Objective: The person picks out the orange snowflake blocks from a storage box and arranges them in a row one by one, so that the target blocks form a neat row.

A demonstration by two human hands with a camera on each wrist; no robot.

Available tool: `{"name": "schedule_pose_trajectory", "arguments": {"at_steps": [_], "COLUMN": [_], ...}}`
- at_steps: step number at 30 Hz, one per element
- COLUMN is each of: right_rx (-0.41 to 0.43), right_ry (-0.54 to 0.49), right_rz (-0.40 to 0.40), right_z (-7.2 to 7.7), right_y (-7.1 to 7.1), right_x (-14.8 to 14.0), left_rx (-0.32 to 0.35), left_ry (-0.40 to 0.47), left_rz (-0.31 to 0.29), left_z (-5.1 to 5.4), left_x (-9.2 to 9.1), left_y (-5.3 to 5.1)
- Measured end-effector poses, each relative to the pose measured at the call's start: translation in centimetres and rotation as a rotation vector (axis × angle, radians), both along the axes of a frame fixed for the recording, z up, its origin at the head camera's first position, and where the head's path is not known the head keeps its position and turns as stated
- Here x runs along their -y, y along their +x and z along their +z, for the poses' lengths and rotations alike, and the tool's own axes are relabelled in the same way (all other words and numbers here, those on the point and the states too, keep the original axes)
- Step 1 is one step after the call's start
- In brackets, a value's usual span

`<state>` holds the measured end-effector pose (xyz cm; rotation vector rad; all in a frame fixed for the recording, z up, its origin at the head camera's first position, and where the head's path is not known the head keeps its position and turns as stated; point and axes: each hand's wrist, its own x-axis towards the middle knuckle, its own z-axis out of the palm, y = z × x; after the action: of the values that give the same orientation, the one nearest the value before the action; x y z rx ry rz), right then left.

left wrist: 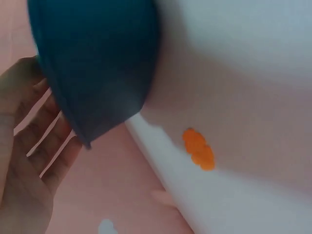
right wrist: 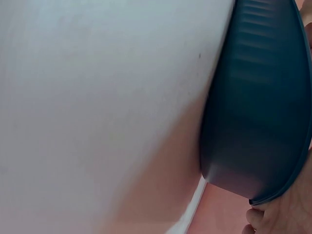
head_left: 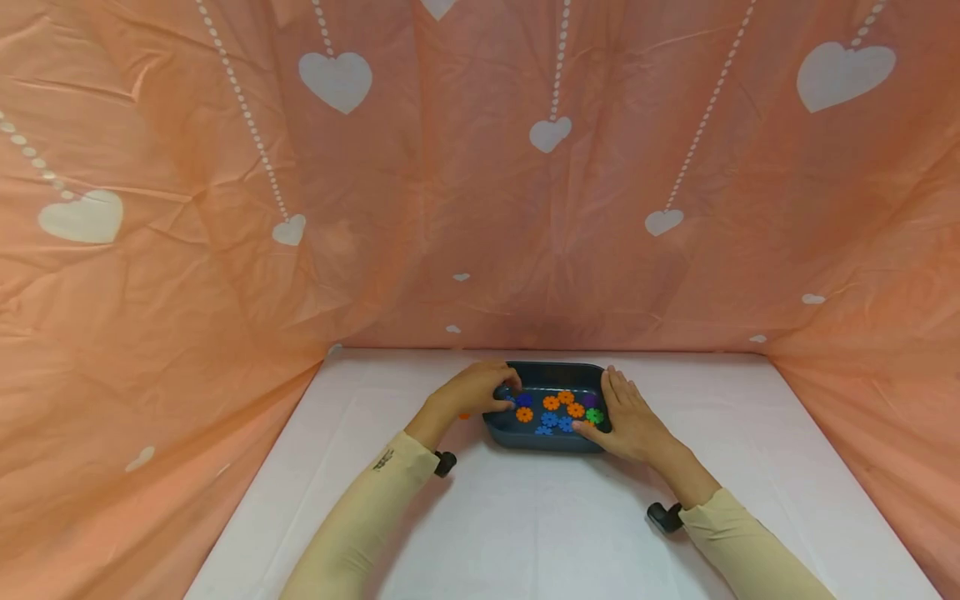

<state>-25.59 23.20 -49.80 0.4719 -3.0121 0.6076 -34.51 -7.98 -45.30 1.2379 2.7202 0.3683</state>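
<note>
White table [head_left: 525, 525] bears the tray [head_left: 542, 442] of flower pieces [head_left: 551, 403]. Left hand [head_left: 474, 388] curves loosely over its left end, any hold unclear; right hand [head_left: 632, 422], straight-fingered along the right end, should brace it.

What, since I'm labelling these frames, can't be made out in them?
- Head view: the orange piece outside the tray, partly hidden by the left hand.
- Head view: the left sleeve marking, too small to read.
- Left wrist view: the inside of the tray, hidden by its own wall.
- Right wrist view: the right hand, partly cut off by the right edge.
</note>
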Motion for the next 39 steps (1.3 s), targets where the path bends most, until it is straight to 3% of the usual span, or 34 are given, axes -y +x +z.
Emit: {"name": "schedule_pose_trajectory", "arguments": {"at_steps": [4, 12, 18, 27, 39], "right_rx": [-0.001, -0.010, -0.014, -0.003, -0.004], "right_ry": [-0.002, 0.000, -0.005, -0.007, -0.003], "right_rz": [0.002, 0.010, 0.010, 0.008, 0.004], "right_z": [0.1, 0.0, -0.1, -0.1, -0.1], "right_y": [-0.1, -0.2, -0.3, -0.2, -0.2], "right_x": [0.0, -0.1, 0.0, 0.1, 0.3], "left_rx": [-0.031, -0.062, -0.065, -0.036, -0.051], "left_ry": [-0.033, -0.113, -0.145, -0.194, -0.210], "left_rz": [-0.027, -0.016, -0.024, 0.011, -0.016], "left_z": [-0.2, -0.9, -1.4, -2.2, -2.8], "left_x": [-0.8, -1.9, -2.2, -2.7, -2.8], "left_y": [0.0, -0.1, -0.2, -0.7, -1.1]}}
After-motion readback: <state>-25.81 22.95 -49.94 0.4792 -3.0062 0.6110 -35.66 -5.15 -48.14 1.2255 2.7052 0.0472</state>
